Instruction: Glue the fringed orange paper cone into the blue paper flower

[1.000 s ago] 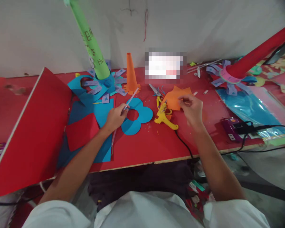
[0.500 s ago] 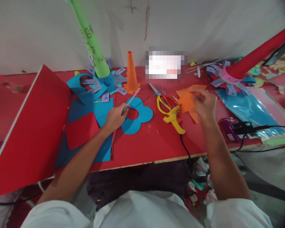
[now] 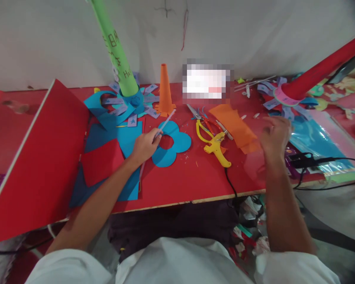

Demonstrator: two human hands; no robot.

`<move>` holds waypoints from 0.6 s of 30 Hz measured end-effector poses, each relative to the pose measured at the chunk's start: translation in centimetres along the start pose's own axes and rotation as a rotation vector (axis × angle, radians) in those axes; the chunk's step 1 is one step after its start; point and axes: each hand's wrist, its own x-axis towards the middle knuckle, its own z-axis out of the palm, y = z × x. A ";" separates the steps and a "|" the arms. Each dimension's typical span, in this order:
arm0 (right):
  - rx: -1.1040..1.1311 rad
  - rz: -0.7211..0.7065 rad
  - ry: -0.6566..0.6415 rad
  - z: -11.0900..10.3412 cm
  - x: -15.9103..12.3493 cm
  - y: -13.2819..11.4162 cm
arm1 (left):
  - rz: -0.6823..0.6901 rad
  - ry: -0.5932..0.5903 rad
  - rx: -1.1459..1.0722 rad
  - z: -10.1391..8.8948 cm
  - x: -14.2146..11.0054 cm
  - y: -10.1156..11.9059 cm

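Pale stick [image 3: 167,119] is what we pinch in our left hand [image 3: 146,146]; our right hand [image 3: 275,136] is half-curled, contents unclear.

Head cam, faces fwd/down, near red tabletop [image 3: 177,183].

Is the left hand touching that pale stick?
Touching. The head view shows the left hand closed around the pale stick, with one end poking out past the thumb side.

A pale grey wall [image 3: 62,43] stands directly behind the long red-topped table [image 3: 177,183]
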 end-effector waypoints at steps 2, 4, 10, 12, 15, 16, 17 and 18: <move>-0.022 0.044 0.059 -1.0 -2.5 -3.1 | -0.003 0.019 -0.020 0.1 -0.1 0.1; 0.029 0.049 -0.134 -1.4 -5.3 -7.0 | -0.001 0.031 -0.043 0.2 -0.2 0.2; -0.165 0.002 -0.496 -0.3 -10.2 -14.3 | 0.033 0.059 -0.041 -0.4 -0.3 0.0; -0.150 0.015 -0.468 0.1 -10.5 -14.2 | 0.080 0.061 -0.026 -0.7 -0.3 -0.1; -0.071 0.011 -0.338 0.0 -10.5 -12.9 | 0.165 0.058 -0.018 -0.8 -0.6 -0.1; -0.040 0.002 -0.285 -0.1 -10.5 -12.3 | 0.183 0.046 -0.013 -0.8 -0.8 0.1; -0.012 -0.004 -0.230 -0.3 -10.4 -11.7 | 0.195 0.024 -0.004 -0.7 -0.9 0.2; 0.019 -0.008 -0.189 -0.5 -10.3 -11.2 | 0.206 -0.006 0.012 -0.6 -1.1 0.4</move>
